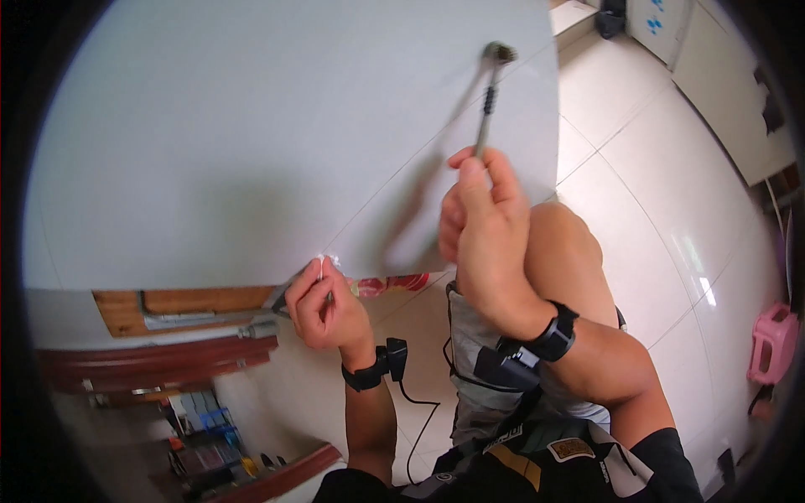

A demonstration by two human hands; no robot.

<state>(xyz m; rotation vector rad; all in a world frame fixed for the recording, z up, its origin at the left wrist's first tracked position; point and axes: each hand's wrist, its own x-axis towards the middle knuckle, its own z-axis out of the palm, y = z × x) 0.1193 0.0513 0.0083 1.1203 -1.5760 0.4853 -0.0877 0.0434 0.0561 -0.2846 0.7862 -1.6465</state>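
A pale grey board fills the upper left of the head view. My right hand is closed on the lower end of a slim metal tool, held over the board with its rounded, slightly blurred head upward and a dark band on its shaft. My left hand is pinched at the board's lower edge, touching a small white piece between thumb and fingertips; what exactly it is cannot be made out.
Below the board are a wooden panel and dark red wooden beams. My bare knee is beside the board's right edge. Tiled floor runs along the right, with a pink plastic item and pale cabinet panels.
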